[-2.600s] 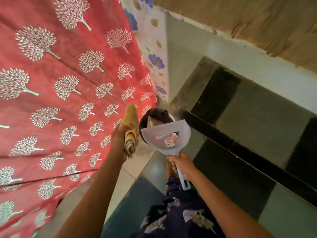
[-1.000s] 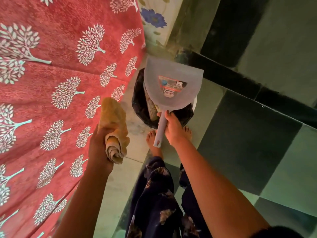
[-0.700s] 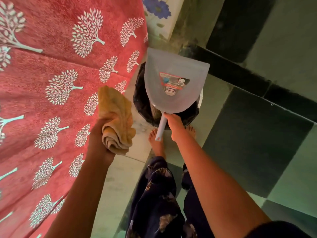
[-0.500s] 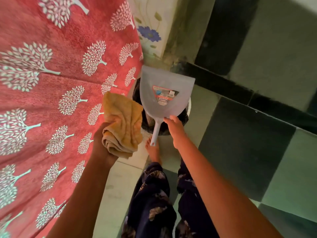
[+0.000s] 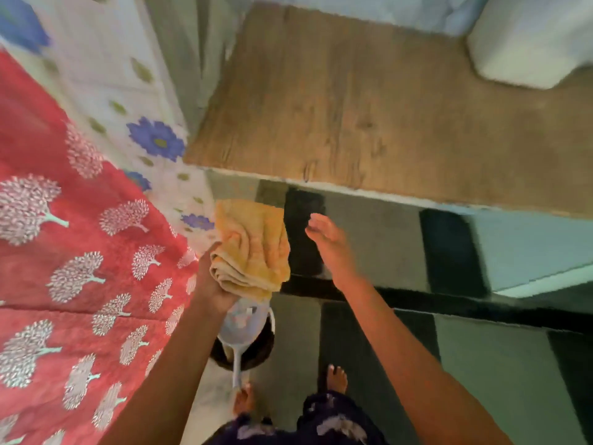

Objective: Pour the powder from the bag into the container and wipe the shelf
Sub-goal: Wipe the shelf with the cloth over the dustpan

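The left hand grips a folded yellow cloth, its long axis running up toward the wooden shelf edge just above it. The right hand is empty, fingers spread, beside the cloth. Below, a dustpan rests on the dark bin, handle pointing toward the person's feet.

The right hand has let go of the pale grey plastic dustpan, which now rests on the dark round bin, and is raised, empty and open. The view has swung up, bringing in the brown wood-grain shelf.
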`<state>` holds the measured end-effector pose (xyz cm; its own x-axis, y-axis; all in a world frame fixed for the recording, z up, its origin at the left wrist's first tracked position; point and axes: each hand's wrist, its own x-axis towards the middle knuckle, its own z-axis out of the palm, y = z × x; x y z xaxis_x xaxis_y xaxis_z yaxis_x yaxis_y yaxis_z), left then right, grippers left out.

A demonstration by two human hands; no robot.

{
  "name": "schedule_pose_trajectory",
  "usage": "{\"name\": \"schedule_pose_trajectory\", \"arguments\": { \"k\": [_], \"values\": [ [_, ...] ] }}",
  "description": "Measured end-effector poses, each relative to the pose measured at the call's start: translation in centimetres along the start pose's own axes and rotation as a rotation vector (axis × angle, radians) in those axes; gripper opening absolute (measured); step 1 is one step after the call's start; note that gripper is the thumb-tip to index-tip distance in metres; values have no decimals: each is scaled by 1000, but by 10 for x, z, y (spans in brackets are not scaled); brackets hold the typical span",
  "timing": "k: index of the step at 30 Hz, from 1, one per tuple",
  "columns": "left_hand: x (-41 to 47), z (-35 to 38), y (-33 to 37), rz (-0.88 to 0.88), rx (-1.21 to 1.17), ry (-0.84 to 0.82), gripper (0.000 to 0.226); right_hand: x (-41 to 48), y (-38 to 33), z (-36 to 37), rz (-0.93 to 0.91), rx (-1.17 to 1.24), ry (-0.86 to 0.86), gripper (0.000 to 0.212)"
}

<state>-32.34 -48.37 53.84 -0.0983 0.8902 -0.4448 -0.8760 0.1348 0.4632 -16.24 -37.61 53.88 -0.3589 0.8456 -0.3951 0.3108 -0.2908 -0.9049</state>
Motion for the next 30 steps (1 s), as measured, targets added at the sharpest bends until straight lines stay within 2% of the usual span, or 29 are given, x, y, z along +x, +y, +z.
{"name": "schedule_pose_trajectory", "arguments": {
  "k": [1, 2, 4, 5, 6, 8, 10, 11, 12, 15, 16, 17, 19, 21, 24, 30],
  "values": [
    [7, 16, -1, 42, -68, -326, 44, -6, -19, -19, -61, 32, 16, 34],
    [14, 34, -2, 116, -98, -459, 47, -10, -34, -39, -119, 58, 25, 31],
    [30, 85, 6, 86, -18, -453, 51, -16, -64, -78, -228, 59, 37, 32],
    [36, 123, 5, 92, 81, -503, 51, -16, -77, -99, -272, 45, 49, 35],
    [48, 148, -1, 20, 133, -542, 47, -11, -87, -121, -318, 40, 66, 36],
    [80, 188, -6, 92, 193, -367, 60, 0, -103, -166, -381, 27, 120, 38],
    [97, 237, -14, 85, 198, -417, 69, 14, -114, -213, -403, 15, 166, 41],
    [101, 264, -24, 104, 210, -446, 66, 20, -117, -235, -408, 10, 182, 42],
    [109, 284, -31, 132, 261, -390, 61, 27, -118, -255, -411, 4, 202, 43],
    [147, 327, -49, 184, 389, -205, 20, 44, -121, -306, -419, -62, 267, 46],
    [161, 336, -54, 159, 399, -143, 38, 50, -121, -320, -421, -79, 284, 47],
    [181, 340, -57, 122, 408, -77, 45, 57, -121, -332, -417, -95, 294, 47],
    [215, 348, -63, 116, 457, 33, 36, 72, -120, -352, -416, -144, 316, 48],
    [243, 353, -66, 90, 531, 61, 34, 88, -119, -366, -410, -180, 332, 47],
    [277, 357, -68, -1, 576, 79, 44, 111, -121, -378, -376, -153, 327, 46],
    [326, 352, -61, -35, 717, 176, 27, 143, -124, -384, -336, -140, 360, 46]
  ]
}}
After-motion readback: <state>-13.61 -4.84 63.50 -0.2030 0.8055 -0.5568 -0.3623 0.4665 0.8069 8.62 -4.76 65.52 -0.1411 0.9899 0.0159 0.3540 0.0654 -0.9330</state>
